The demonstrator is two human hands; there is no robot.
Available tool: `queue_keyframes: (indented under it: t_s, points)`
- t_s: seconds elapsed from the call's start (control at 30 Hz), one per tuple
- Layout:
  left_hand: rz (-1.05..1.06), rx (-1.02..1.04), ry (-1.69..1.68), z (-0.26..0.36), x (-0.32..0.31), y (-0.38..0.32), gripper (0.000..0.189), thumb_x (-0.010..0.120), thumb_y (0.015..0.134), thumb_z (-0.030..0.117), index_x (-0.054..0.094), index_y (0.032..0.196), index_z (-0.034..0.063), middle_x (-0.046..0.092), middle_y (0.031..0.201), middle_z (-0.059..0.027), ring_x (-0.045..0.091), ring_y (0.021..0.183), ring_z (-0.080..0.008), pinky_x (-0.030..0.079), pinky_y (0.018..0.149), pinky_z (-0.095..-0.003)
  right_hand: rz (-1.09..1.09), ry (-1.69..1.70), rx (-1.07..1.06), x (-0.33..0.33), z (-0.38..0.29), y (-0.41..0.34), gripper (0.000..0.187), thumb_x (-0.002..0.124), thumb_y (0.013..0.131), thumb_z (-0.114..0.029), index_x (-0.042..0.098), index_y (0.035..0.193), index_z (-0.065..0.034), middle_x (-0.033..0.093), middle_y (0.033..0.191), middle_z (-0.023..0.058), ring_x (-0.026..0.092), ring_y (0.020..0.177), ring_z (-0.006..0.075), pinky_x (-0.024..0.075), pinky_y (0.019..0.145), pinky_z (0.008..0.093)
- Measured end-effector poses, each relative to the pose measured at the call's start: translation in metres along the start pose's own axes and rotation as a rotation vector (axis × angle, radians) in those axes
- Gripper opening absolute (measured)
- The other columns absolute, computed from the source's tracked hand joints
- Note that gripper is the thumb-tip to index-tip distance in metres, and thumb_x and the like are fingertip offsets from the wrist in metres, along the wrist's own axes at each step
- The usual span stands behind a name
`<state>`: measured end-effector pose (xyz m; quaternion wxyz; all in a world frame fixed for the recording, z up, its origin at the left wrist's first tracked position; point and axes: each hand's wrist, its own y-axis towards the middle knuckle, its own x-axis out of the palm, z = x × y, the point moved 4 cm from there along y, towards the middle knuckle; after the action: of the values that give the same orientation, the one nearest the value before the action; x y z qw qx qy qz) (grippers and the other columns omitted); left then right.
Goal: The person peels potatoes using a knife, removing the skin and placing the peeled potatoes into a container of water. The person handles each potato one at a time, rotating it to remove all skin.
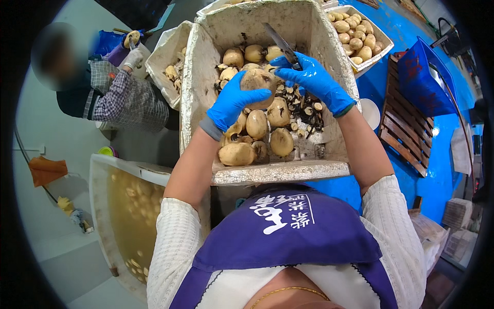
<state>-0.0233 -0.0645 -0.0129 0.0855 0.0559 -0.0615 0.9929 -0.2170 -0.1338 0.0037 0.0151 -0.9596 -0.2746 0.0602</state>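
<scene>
My left hand, in a blue glove, grips a thick lotus root segment above a large foam box. A knife is in my right hand, also gloved in blue; its blade points up and to the left, apart from the segment. Under my hands, several lotus root segments lie in the left and middle of the box. Cut-off root ends with dark nodes are heaped at the right inside it. My left hand hides part of the pile.
At the left, a co-worker holds a knife and a cut root beside a smaller foam box. A white tub holds roots in cloudy water. A foam box of roots, a wooden pallet and a blue bin stand right.
</scene>
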Motion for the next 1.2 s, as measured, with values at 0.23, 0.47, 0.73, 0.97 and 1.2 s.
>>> queue_keyframes:
  t_s: [0.23, 0.47, 0.73, 0.97, 1.2]
  points:
    - [-0.180, -0.081, 0.121, -0.014, 0.005, 0.006, 0.063, 0.080, 0.082, 0.019, 0.052, 0.137, 0.0047, 0.062, 0.126, -0.0106, 0.061, 0.114, -0.0206, 0.051, 0.096, -0.0345, -0.040, -0.373, -0.275, 0.010, 0.011, -0.007, 0.035, 0.080, 0.081, -0.018, 0.071, 0.113, -0.0079, 0.071, 0.098, 0.0073, 0.066, 0.082, 0.0176, 0.0548, 0.078, 0.0343]
    - [-0.175, -0.291, 0.031, -0.001, 0.005, 0.003, 0.070, 0.087, 0.074, 0.030, 0.057, 0.131, 0.0032, 0.064, 0.121, -0.0112, 0.061, 0.112, -0.0211, 0.051, 0.096, -0.0369, 0.034, -0.736, -0.446, 0.020, -0.001, -0.007, 0.025, 0.074, 0.087, -0.015, 0.071, 0.109, -0.0045, 0.070, 0.095, 0.0132, 0.070, 0.085, 0.0218, 0.0558, 0.075, 0.0336]
    - [-0.262, 0.001, -0.057, 0.020, 0.004, -0.011, 0.066, 0.081, 0.079, 0.020, 0.052, 0.136, 0.0038, 0.062, 0.124, -0.0094, 0.060, 0.115, -0.0219, 0.051, 0.098, -0.0372, 0.068, -0.637, 0.135, -0.008, 0.055, 0.014, 0.041, 0.070, 0.082, -0.030, 0.068, 0.108, 0.0010, 0.070, 0.099, 0.0228, 0.070, 0.085, 0.0354, 0.0563, 0.075, 0.0421]
    - [-0.001, 0.291, -0.436, 0.064, -0.093, -0.084, 0.054, 0.063, 0.091, 0.021, 0.046, 0.139, 0.0011, 0.057, 0.130, -0.0155, 0.058, 0.121, -0.0311, 0.053, 0.096, -0.0531, 0.066, -0.795, 0.234, -0.033, 0.112, 0.014, 0.028, 0.067, 0.083, -0.023, 0.066, 0.100, -0.0005, 0.067, 0.082, 0.0148, 0.066, 0.067, 0.0226, 0.0524, 0.057, 0.0348]
    - [1.199, -0.002, -0.189, -0.103, -0.319, -0.340, 0.061, 0.074, 0.083, 0.029, 0.050, 0.137, 0.0102, 0.054, 0.131, -0.0132, 0.055, 0.116, -0.0328, 0.051, 0.086, -0.0535, 0.049, -0.800, 0.238, -0.027, 0.093, 0.013, 0.028, 0.060, 0.084, -0.025, 0.063, 0.099, -0.0014, 0.068, 0.086, 0.0189, 0.068, 0.074, 0.0269, 0.0544, 0.066, 0.0388]
